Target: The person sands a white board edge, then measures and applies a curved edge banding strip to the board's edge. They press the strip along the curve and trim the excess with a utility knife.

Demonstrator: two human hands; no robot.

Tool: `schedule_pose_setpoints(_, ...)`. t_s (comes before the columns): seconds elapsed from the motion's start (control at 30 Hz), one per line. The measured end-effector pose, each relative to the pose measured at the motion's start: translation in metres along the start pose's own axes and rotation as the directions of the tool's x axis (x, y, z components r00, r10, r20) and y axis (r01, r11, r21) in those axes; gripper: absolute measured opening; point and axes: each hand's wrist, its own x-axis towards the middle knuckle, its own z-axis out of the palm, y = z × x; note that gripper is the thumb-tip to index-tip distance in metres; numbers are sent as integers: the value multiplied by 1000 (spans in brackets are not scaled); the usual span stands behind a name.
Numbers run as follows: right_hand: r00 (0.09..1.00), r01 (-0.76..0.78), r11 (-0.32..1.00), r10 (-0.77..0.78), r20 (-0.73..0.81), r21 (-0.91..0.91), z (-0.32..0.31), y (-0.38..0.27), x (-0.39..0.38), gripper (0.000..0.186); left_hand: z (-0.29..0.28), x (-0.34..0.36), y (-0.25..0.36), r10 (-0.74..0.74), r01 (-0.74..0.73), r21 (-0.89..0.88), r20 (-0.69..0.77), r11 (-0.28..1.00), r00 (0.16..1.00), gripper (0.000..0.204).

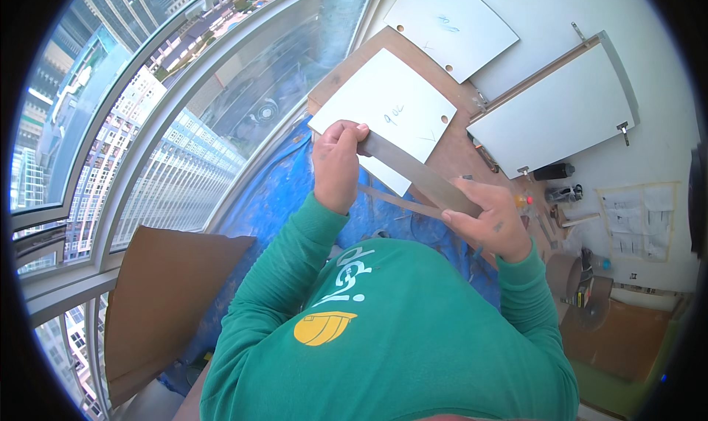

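Between my two hands stretches a grey-brown strip of edge banding [413, 169], flat and slightly slanted down to the right. My left hand [339, 159] pinches its upper left end between thumb and fingers. Near the other end, my right hand [490, 216] grips it, thumb on top. A narrower length of the strip [402, 202] loops back beneath, toward my right fingers. Just beyond the strip lies a white panel [394, 100] with handwritten marks and a round hole near one edge; the strip covers part of it.
The panel rests on a brown work board [450, 141] over blue sheeting [276, 181]. Another white panel [450, 26] and a white door with hinges [557, 104] stand beyond. Rolls of banding [564, 276] and bottles sit at right. Brown cardboard [169, 303] leans by the window at left.
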Motion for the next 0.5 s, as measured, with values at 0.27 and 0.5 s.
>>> schedule_pose_setpoints(0.27, 998, 59, 993, -59, -3, -104, 14, -1, 6, 44, -14, 5, -16, 75, -75, 10, -93, 997, 993, 13)
schedule_pose_setpoints(0.5, 997, 76, 995, -78, -26, -64, 22, 0, 9, 44, -21, 9, -15, 100, -100, 10, -103, 995, 990, 12)
